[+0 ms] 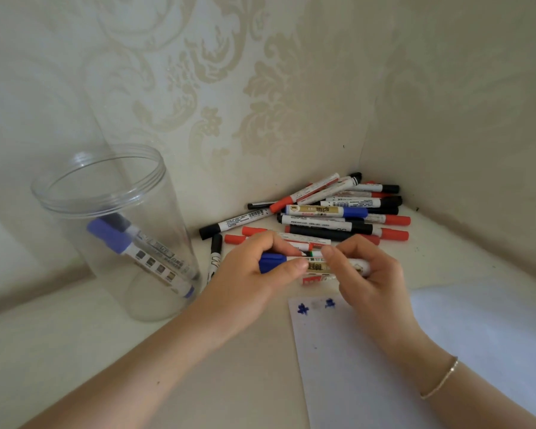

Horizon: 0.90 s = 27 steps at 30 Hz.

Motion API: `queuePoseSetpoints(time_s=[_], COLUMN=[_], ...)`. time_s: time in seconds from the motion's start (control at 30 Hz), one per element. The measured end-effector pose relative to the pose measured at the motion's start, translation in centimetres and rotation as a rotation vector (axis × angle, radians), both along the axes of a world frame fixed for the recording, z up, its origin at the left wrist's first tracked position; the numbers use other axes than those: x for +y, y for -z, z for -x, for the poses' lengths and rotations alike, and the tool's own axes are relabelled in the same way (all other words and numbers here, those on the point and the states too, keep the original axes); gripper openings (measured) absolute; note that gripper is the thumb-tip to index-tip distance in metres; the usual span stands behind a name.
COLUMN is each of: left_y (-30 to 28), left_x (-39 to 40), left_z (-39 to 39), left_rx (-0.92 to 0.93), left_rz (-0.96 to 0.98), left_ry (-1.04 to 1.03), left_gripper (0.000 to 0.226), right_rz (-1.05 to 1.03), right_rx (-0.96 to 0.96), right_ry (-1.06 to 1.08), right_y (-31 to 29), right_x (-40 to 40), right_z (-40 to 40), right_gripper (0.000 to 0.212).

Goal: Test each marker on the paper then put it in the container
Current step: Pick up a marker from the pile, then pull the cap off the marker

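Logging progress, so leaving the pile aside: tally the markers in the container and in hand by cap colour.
Blue cap: 2, one jar marker in the container, one held marker gripped by left hand and right hand.
Dark cap: 1, the dark-capped marker in the container.
Total: 3

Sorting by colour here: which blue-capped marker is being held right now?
The blue-capped marker gripped between left hand and right hand above the paper; the others lie in the pile or container.

cream shelf (75, 351), marker pile (322, 212), paper (353, 366), container (115, 230)
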State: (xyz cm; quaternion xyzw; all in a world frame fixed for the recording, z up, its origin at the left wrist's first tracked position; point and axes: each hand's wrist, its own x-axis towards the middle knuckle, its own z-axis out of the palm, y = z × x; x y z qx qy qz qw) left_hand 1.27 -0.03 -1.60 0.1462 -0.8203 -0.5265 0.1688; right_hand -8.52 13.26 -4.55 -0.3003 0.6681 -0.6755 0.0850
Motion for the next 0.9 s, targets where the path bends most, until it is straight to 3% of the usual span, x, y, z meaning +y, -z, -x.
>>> queuePoseSetpoints(time_s=[0.13,0.3,0.47,0.53,0.6,0.7,0.77,0.9], left_y=[-4.1,-10.7,-14.5,-15.2,-15.6,-15.6,-15.5,-15.3], left_x=[0.2,0.0,-2.4,-4.1,-5.9,-7.8,-8.2,-8.7], left_z=[-0.6,-0.7,-2.7,-4.1,-5.4,-6.8,-7.4,-7.8], left_rx=[0.104,0.513,0.624,0.648,0.582,0.337,0.184,-0.092], left_rz=[0.215,0.522,0.832,0.852,0.879,0.918,0.904,0.891], left_ry=[-0.043,-0.247,-0.411,-0.514,-0.615,-0.666,-0.617,-0.455], left_gripper=[0.007,0.028,0.029,0.028,0.027,0.019,0.014,0.012], right_rz=[0.067,0.284,0.150,-0.062,-0.446,-0.883,-0.954,-0.781], right_rx=[-0.210,-0.445,-0.384,-0.153,0.403,1.117,1.362,1.587], right_ry=[-0.032,-0.102,-0.251,-0.195,-0.132,-0.350,-0.437,-0.495], right_y=[-2.9,-9.5,-12.3,-10.8,-7.6,-2.8,-1.5,-0.3], right_x=[-1.2,-6.3,-10.1,-10.9,-11.1,-10.8,-10.7,-11.1], right_z=[0.7,0.4,-0.9,-0.8,-0.1,0.2,-0.2,-0.3], right_gripper=[0.035,0.033,0.043,0.029,0.010,0.037,0.043,0.038])
